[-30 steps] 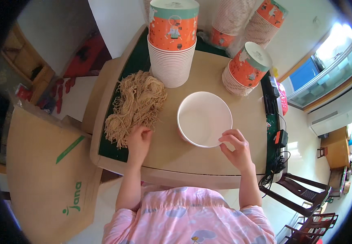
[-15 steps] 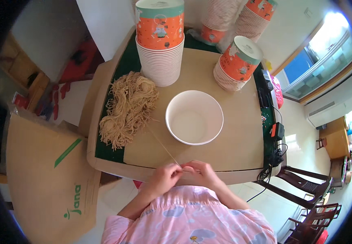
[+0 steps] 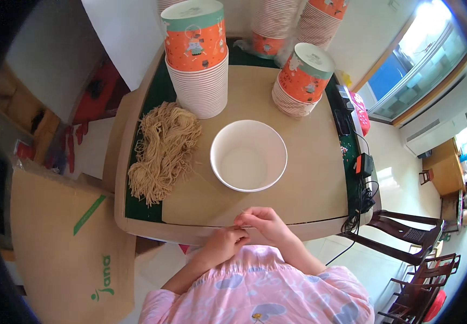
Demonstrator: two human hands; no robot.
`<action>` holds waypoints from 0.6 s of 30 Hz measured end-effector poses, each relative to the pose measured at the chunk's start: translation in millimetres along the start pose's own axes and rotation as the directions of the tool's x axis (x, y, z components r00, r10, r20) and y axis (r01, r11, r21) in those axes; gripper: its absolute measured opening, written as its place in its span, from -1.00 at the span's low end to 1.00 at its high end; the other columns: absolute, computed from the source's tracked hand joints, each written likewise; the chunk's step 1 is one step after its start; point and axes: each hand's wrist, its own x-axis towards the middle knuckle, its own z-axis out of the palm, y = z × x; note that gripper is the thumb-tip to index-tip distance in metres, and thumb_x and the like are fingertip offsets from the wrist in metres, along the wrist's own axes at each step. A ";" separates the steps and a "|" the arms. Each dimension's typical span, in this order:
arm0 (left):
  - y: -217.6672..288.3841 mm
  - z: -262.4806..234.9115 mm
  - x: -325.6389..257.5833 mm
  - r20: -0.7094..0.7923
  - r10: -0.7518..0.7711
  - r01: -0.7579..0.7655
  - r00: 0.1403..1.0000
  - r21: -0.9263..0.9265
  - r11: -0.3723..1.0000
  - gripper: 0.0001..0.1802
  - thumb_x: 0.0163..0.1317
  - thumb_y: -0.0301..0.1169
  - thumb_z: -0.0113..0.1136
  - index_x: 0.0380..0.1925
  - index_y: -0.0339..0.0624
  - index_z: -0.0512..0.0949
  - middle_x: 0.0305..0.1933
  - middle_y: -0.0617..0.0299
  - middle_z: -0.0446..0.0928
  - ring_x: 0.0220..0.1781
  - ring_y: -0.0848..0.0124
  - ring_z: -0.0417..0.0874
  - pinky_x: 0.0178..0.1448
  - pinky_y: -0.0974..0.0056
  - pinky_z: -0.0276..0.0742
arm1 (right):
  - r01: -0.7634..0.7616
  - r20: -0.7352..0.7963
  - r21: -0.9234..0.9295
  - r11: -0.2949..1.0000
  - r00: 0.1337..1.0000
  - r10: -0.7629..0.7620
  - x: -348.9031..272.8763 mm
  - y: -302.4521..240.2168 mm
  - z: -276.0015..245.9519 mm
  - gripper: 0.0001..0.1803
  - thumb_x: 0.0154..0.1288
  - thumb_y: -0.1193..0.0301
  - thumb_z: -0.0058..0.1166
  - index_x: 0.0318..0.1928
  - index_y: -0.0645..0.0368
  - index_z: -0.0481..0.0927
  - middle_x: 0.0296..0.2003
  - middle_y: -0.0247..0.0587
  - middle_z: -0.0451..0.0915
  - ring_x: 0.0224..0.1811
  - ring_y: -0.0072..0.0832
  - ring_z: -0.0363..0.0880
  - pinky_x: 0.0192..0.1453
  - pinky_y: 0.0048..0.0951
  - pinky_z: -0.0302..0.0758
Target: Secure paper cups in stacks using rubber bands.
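Close together at the table's near edge, my left hand and my right hand are both closed, fingertips pinched around a thin tan string, of which little can be made out now. My right hand is slightly higher and farther from me. Just beyond them an open white paper bucket stands upright, its bare inside visible from above; neither hand touches it. To its left lies a loose, tangled heap of tan string.
Behind the bucket stand a tall stack of upturned orange-and-green paper buckets and a shorter stack. More wrapped stacks are at the back. Black cables and adapters line the right edge. A large cardboard box stands left.
The taut strand from the heap to my hands no longer shows clearly. My right hand has risen slightly, my left has dropped slightly, and the view has shifted.
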 end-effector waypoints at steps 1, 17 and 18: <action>-11.6 1.8 0.2 -0.026 0.049 -0.047 0.998 0.083 0.995 -0.85 0.13 -0.36 0.28 -0.39 -0.21 0.62 -0.40 0.03 0.61 -0.35 0.11 0.65 -0.25 0.13 0.55 | 0.068 0.019 0.071 0.995 0.997 -0.069 -5.0 -8.0 -0.9 -0.76 0.44 0.42 -0.06 -0.29 0.34 0.56 -0.29 -0.13 0.61 -0.17 -0.41 0.59 0.01 -0.40 0.52; 0.3 -102.3 24.0 -0.272 -0.060 0.117 0.960 0.198 0.973 -0.77 0.12 -0.42 0.23 -0.17 -0.06 0.65 -0.17 0.13 0.55 -0.12 0.19 0.59 -0.04 0.15 0.54 | 0.479 -0.210 -0.092 0.873 0.848 -0.487 -40.3 -44.0 -35.9 -0.76 0.46 0.38 -0.12 -0.31 0.28 0.47 -0.60 -0.35 0.36 -0.60 -0.64 0.22 -0.51 -0.58 0.11; 8.7 -112.3 35.4 -0.376 0.137 0.005 0.916 0.352 0.936 -0.73 0.14 -0.44 0.22 -0.12 -0.05 0.64 -0.02 0.12 0.54 0.00 0.20 0.56 0.03 0.16 0.53 | 0.474 -0.144 -0.009 0.880 0.870 -0.471 -43.4 -44.4 -35.1 -0.78 0.46 0.39 -0.11 -0.25 0.30 0.51 -0.59 -0.42 0.35 -0.59 -0.70 0.20 -0.50 -0.61 0.11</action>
